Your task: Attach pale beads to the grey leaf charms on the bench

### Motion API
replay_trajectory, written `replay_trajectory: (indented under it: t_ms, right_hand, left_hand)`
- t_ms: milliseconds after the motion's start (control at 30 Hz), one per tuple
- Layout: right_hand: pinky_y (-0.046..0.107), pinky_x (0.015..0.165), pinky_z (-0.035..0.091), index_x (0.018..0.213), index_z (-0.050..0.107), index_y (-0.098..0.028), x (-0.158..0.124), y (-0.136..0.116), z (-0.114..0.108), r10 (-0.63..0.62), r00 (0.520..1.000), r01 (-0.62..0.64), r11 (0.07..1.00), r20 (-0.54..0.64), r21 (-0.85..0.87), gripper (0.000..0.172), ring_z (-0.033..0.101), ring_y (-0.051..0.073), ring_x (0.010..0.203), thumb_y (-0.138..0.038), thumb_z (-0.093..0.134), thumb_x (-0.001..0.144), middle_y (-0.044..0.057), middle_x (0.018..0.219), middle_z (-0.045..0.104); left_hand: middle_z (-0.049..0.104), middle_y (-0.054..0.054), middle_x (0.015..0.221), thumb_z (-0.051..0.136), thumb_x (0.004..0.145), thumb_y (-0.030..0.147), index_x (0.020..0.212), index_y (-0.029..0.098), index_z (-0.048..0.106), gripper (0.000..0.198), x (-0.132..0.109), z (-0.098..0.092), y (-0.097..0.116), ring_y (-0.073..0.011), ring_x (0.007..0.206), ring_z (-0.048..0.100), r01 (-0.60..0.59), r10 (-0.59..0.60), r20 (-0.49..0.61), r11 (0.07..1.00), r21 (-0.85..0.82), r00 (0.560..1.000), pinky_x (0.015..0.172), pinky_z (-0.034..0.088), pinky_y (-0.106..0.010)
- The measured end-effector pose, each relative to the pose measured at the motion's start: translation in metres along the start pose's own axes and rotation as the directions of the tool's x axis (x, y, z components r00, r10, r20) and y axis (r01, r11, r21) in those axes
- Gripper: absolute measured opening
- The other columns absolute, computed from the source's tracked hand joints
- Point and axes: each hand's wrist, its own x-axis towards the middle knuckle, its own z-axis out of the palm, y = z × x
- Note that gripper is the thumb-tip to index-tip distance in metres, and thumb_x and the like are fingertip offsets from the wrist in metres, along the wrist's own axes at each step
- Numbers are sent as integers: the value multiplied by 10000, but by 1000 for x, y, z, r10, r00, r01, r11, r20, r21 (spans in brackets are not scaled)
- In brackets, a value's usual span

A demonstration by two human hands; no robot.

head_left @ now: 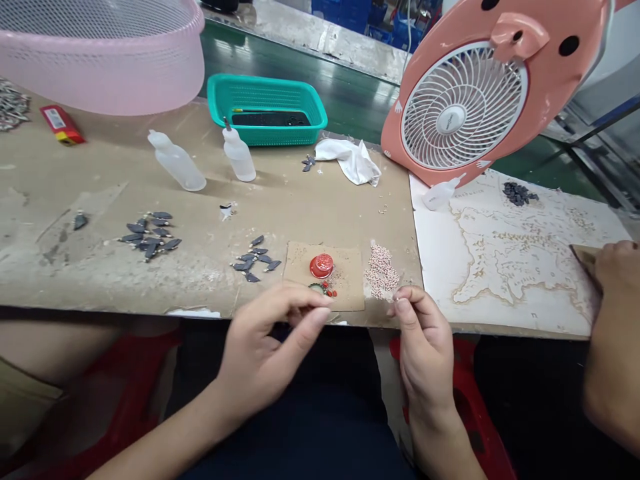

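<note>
Surface: a brown, scuffed table [100, 280] is seen from above, with a green conveyor belt behind it.
Left hand: the left hand [265, 353] is held at the near table edge, thumb and forefinger pinched together; whether anything is gripped cannot be told.
Right hand: the right hand [423, 347] is raised beside it, fingers [400, 310] closed tip to tip on something too small to make out.
Green-rimmed piece: the green-rimmed piece [320, 289], set with red beads, lies on a cardboard square [350, 287], just beyond the left fingertips and touching neither hand.
Nearer hand: the left is clearly closer to it; the right is well apart.
Bead pile: the bead pile [382, 270] is spread just beyond the right fingertips, slightly to their left.
Nearby: a red cap [321, 265] sits behind the piece; dark leaf charms [255, 260] lie to its left.
Far right: a co-worker's hand [613, 320] is rested at the table edge.
</note>
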Motion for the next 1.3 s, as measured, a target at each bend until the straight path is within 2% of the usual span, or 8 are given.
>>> replay_trajectory:
  t_ms: [67, 167, 433, 600, 767, 933, 1167, 1300]
  right_hand:
    - [277, 657, 478, 935, 581, -221, -7, -9, 10, 41, 996, -53, 987, 77, 153, 138, 533, 135, 713, -348, 537, 964, -6, 793, 530]
    - [273, 651, 484, 922, 583, -226, -15, -21, 21, 12, 988, -51, 966, 154, 253, 106, 535, 135, 727, -319, 551, 959, -9, 798, 509]
    - [292, 620, 472, 961, 674, -271, -20, -26, 26, -263, 958, 266, 964, 111, -8, 115, 533, 144, 722, -180, 625, 911, -8, 792, 527]
    - [311, 633, 492, 1072, 685, -302, -22, -22, 27, -455, 887, 459, 856, 72, -237, 270, 536, 143, 728, -124, 679, 870, -7, 803, 517]
    - [315, 626, 490, 1088, 677, -291, -19, -26, 31, -484, 870, 490, 820, 98, -296, 285, 531, 142, 722, -112, 686, 867, -12, 781, 515]
    - [305, 622, 474, 1092, 696, -269, -16, -25, 31, -504, 855, 517, 821, 118, -243, 308, 525, 133, 726, -66, 676, 861, -18, 774, 524]
    - [298, 680, 458, 1108, 717, -322, -12, -20, 20, -419, 889, 448, 880, 185, -156, 325, 500, 143, 799, -121, 705, 854, -9, 844, 442]
    - [304, 688, 468, 1111, 697, -307, -11, -21, 17, -277, 934, 286, 958, 226, -7, 269, 533, 164, 824, -207, 708, 861, 5, 892, 536]
  left_hand:
    - [699, -34, 822, 644, 894, 288, 900, 214, 716, 104, -1, 8, 9, -156, 710, 644, 264, -219, 219, 942, -207, 951, 587, 523, -250]
    - [665, -26, 778, 651, 893, 366, 924, 195, 720, 187, 2, 14, 14, -123, 653, 595, 540, -353, 457, 749, -385, 816, 526, 464, -201]
    - [526, 26, 610, 750, 785, 443, 773, 158, 704, 288, 3, 11, 8, -70, 506, 414, 699, -443, 550, 544, -464, 709, 427, 318, -170]
    - [516, 34, 617, 698, 849, 442, 748, 151, 658, 311, 1, 10, 4, -58, 495, 396, 666, -444, 509, 602, -441, 738, 444, 316, -176]
    - [495, 46, 623, 633, 915, 383, 792, 157, 634, 258, 0, 7, 7, -56, 501, 407, 573, -386, 448, 696, -434, 807, 464, 360, -161]
    - [519, 37, 668, 606, 932, 428, 905, 163, 642, 269, 1, 1, 5, -62, 512, 440, 624, -402, 525, 692, -363, 751, 432, 384, -136]
    - [487, 46, 631, 698, 872, 388, 878, 154, 653, 239, 4, -3, -3, -59, 524, 414, 662, -366, 597, 630, -406, 714, 405, 344, -113]
    - [506, 35, 659, 719, 866, 351, 820, 139, 659, 224, 4, -5, 2, -52, 538, 414, 610, -304, 594, 669, -424, 745, 425, 348, -130]
